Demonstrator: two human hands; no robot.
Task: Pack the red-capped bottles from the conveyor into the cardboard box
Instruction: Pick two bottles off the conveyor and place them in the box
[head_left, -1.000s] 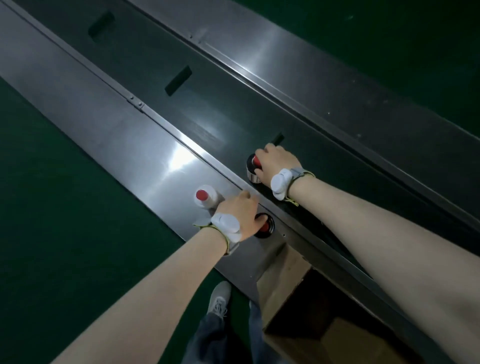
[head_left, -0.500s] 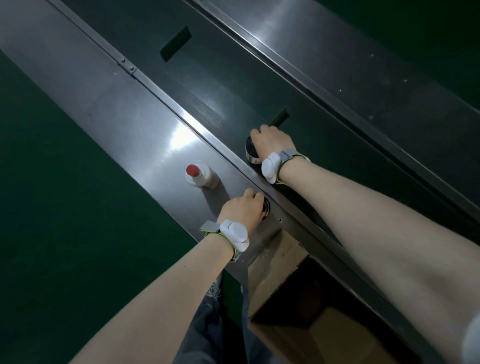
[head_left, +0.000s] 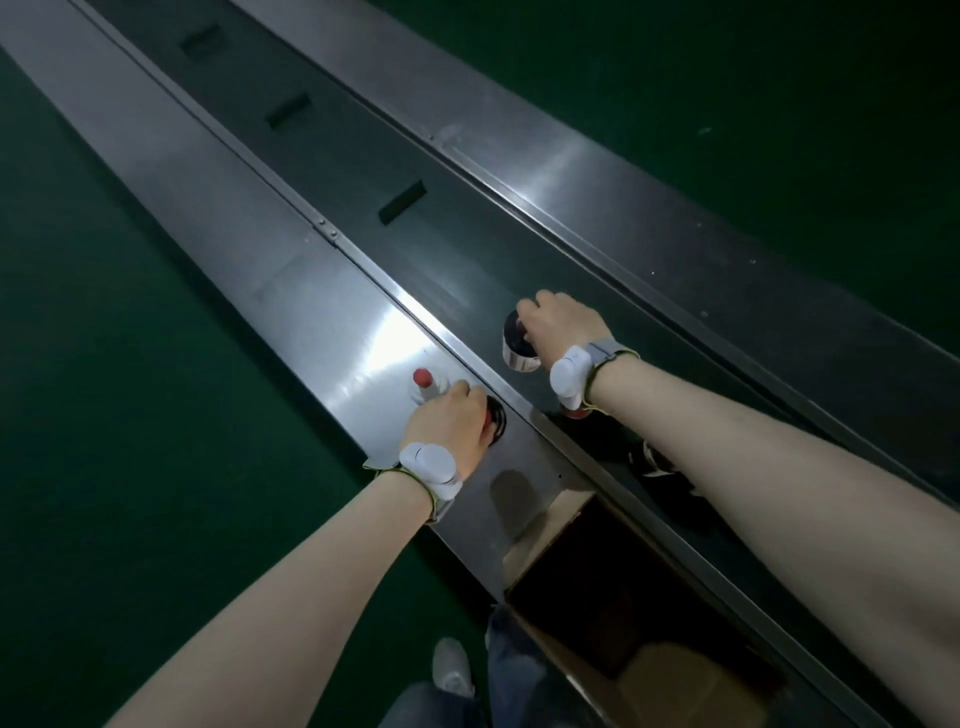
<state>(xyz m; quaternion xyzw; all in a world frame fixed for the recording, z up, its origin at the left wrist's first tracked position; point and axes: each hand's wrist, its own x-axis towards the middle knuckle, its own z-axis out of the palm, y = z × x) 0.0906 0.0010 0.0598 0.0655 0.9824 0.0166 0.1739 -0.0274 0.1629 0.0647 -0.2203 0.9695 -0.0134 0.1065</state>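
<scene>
My left hand (head_left: 451, 422) is closed over the top of a dark red-capped bottle (head_left: 496, 418) that stands on the steel side rail (head_left: 291, 291) of the conveyor. Just left of it stands a white bottle with a red cap (head_left: 425, 385), untouched. My right hand (head_left: 558, 325) grips the top of another dark bottle (head_left: 517, 345) on the dark belt (head_left: 457, 270). Two more bottles (head_left: 655, 461) are partly hidden under my right forearm. The open cardboard box (head_left: 550, 525) sits below the rail, at the lower middle.
The belt runs diagonally from upper left to lower right, with dark rectangular marks (head_left: 401, 201) on it. A second steel rail (head_left: 597, 171) borders its far side. Green floor lies on both sides. My shoe (head_left: 451, 670) and trouser legs show at the bottom.
The view has shifted, so the conveyor sits differently in frame. Both hands stay closed on their bottles. The white bottle now stands close against my left hand.
</scene>
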